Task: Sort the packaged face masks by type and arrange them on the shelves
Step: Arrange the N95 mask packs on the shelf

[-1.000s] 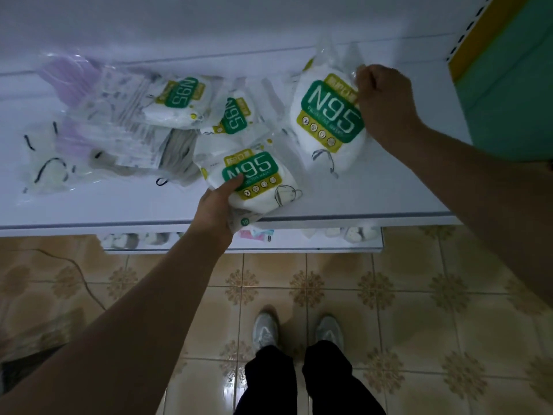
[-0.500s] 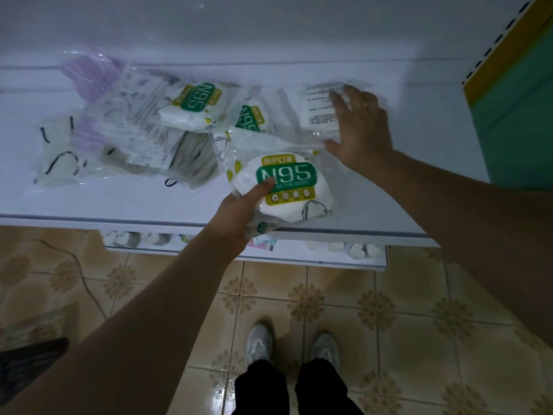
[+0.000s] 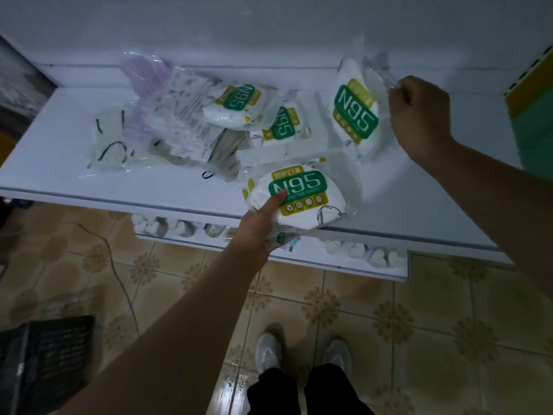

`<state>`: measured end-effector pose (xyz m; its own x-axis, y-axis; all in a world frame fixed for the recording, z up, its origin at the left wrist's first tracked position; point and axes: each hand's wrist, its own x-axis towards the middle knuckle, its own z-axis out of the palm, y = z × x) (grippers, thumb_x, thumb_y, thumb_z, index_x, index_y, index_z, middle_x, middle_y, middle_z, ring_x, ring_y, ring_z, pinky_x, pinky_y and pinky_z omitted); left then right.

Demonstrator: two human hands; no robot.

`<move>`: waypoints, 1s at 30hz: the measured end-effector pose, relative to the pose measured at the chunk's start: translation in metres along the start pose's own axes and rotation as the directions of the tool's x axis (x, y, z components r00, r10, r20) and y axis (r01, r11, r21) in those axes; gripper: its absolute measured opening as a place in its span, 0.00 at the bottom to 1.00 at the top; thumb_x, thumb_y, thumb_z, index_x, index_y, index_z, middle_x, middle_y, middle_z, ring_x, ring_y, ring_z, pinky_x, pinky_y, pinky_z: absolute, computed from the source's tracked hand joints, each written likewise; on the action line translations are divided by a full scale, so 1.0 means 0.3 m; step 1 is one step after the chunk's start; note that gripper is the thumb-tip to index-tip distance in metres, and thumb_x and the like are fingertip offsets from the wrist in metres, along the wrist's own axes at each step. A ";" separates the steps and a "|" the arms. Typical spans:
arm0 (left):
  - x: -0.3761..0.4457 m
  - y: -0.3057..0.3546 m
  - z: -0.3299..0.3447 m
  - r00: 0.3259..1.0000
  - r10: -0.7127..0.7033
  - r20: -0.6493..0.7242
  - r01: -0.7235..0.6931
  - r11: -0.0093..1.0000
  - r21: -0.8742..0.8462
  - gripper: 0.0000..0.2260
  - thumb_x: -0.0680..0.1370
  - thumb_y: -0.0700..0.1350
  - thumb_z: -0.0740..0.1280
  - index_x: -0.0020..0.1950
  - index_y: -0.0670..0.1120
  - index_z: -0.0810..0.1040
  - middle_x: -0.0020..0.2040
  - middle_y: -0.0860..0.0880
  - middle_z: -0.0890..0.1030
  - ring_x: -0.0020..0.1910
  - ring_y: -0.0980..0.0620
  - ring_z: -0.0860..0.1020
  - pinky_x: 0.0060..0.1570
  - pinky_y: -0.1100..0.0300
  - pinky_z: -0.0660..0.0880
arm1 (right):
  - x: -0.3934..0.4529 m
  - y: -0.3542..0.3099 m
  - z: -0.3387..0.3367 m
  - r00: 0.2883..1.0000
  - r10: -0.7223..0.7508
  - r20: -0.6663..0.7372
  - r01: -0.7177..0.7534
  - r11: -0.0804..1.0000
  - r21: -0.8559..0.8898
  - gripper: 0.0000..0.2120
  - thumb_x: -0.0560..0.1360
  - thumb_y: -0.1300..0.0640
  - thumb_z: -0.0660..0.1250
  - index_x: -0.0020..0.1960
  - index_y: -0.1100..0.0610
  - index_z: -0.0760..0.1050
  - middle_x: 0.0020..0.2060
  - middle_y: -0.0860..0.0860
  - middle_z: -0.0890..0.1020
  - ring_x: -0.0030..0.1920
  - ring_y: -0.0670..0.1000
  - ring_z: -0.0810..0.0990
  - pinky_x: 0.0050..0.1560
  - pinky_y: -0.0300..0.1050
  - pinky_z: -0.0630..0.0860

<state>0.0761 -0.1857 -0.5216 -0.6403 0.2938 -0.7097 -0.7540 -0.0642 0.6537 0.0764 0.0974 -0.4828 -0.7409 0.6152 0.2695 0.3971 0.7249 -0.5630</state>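
At the bottom centre of the frame, the person's grey shoes (image 3: pixel 302 353) stand on patterned floor tiles (image 3: pixel 419 324). Above them, at mid-frame, the left hand (image 3: pixel 259 226) grips an N95 mask pack (image 3: pixel 299 199) at the front edge of the white shelf (image 3: pixel 59 175), thumb pressed on the green label, fingers curled beneath. A lower shelf (image 3: pixel 374 265) juts out below it. Further back, upper right, the right hand (image 3: pixel 419 115) pinches the clear top edge of a second N95 pack (image 3: pixel 356 112), lifted and tilted. At upper centre lie two more N95 packs (image 3: pixel 236 103) on a loose heap of other packaged masks (image 3: pixel 179 127).
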 end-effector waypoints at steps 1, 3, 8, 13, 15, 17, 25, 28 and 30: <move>-0.012 0.004 -0.013 1.000 -0.001 -0.010 0.001 1.000 -0.009 0.20 0.77 0.47 0.72 0.68 0.45 0.77 0.58 0.42 0.85 0.57 0.40 0.84 0.48 0.47 0.84 | -0.008 -0.025 -0.038 0.996 0.050 0.076 -0.061 0.988 0.145 0.14 0.79 0.56 0.57 0.39 0.63 0.70 0.35 0.61 0.73 0.37 0.58 0.75 0.37 0.49 0.66; -0.037 0.019 -0.031 0.999 -0.004 -0.037 0.003 1.000 -0.015 0.21 0.77 0.48 0.72 0.68 0.45 0.77 0.57 0.42 0.85 0.56 0.41 0.84 0.49 0.47 0.84 | -0.038 -0.073 -0.119 0.945 0.119 0.306 -0.256 0.850 0.460 0.12 0.80 0.56 0.59 0.38 0.56 0.72 0.34 0.54 0.74 0.32 0.48 0.77 0.35 0.44 0.74; -0.125 0.093 -0.006 0.999 0.049 -0.015 -0.050 0.999 -0.022 0.20 0.78 0.49 0.71 0.69 0.46 0.77 0.57 0.44 0.86 0.53 0.45 0.85 0.42 0.51 0.84 | -0.139 -0.147 -0.243 0.913 0.068 0.403 -0.283 0.816 0.504 0.10 0.82 0.60 0.60 0.46 0.52 0.78 0.35 0.46 0.78 0.31 0.39 0.77 0.35 0.34 0.73; -0.355 0.102 0.006 0.965 0.042 0.261 -0.073 0.991 0.112 0.27 0.77 0.63 0.63 0.72 0.52 0.74 0.64 0.47 0.82 0.63 0.46 0.81 0.59 0.47 0.80 | -0.396 -0.273 -0.272 0.898 0.046 0.437 -0.200 0.929 0.311 0.12 0.82 0.53 0.60 0.48 0.60 0.78 0.37 0.49 0.78 0.36 0.44 0.74 0.36 0.35 0.68; -0.467 0.110 -0.018 0.944 0.034 0.328 -0.078 0.989 0.123 0.32 0.74 0.68 0.62 0.73 0.53 0.72 0.67 0.47 0.80 0.66 0.46 0.79 0.65 0.44 0.75 | -0.483 -0.338 -0.323 0.940 0.093 0.329 -0.187 0.946 0.267 0.14 0.82 0.51 0.61 0.46 0.60 0.78 0.38 0.50 0.79 0.36 0.44 0.75 0.34 0.31 0.68; -0.602 0.139 -0.057 0.928 0.038 0.371 -0.089 0.989 0.121 0.36 0.71 0.70 0.61 0.75 0.53 0.71 0.68 0.48 0.79 0.68 0.46 0.77 0.67 0.44 0.74 | -0.553 -0.432 -0.397 0.962 0.143 0.234 -0.200 0.949 0.243 0.14 0.81 0.51 0.62 0.44 0.60 0.78 0.38 0.50 0.80 0.35 0.44 0.76 0.35 0.36 0.70; -1.102 0.283 -0.324 0.943 0.232 0.238 -0.255 0.965 0.068 0.25 0.71 0.46 0.72 0.67 0.44 0.74 0.53 0.46 0.87 0.50 0.47 0.86 0.44 0.53 0.83 | -0.750 -0.971 -0.722 0.931 0.015 0.364 -0.219 0.822 0.526 0.19 0.81 0.41 0.58 0.50 0.51 0.81 0.44 0.50 0.84 0.48 0.48 0.82 0.52 0.41 0.77; -1.211 0.365 -0.486 0.945 0.308 0.109 -0.304 0.951 -0.046 0.28 0.72 0.48 0.72 0.70 0.43 0.73 0.57 0.42 0.85 0.53 0.42 0.85 0.46 0.48 0.84 | -0.810 -1.133 -0.762 0.855 -0.187 0.483 -0.079 0.874 0.480 0.32 0.70 0.29 0.63 0.69 0.44 0.69 0.67 0.47 0.73 0.69 0.48 0.70 0.67 0.44 0.69; -1.277 0.442 -0.551 0.922 0.378 0.084 -0.368 0.923 -0.111 0.26 0.74 0.49 0.72 0.70 0.42 0.73 0.58 0.41 0.85 0.53 0.41 0.85 0.45 0.48 0.84 | -0.828 -1.247 -0.762 0.788 -0.248 0.564 -0.033 0.897 0.441 0.49 0.61 0.24 0.66 0.77 0.43 0.56 0.75 0.45 0.63 0.74 0.45 0.62 0.72 0.48 0.64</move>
<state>0.1973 -0.4645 -0.2063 -0.8629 0.3267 -0.3855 -0.4767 -0.2728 0.8357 0.2358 -0.2556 -0.1605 -0.9876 0.1299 -0.0887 0.1420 0.4934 -0.8582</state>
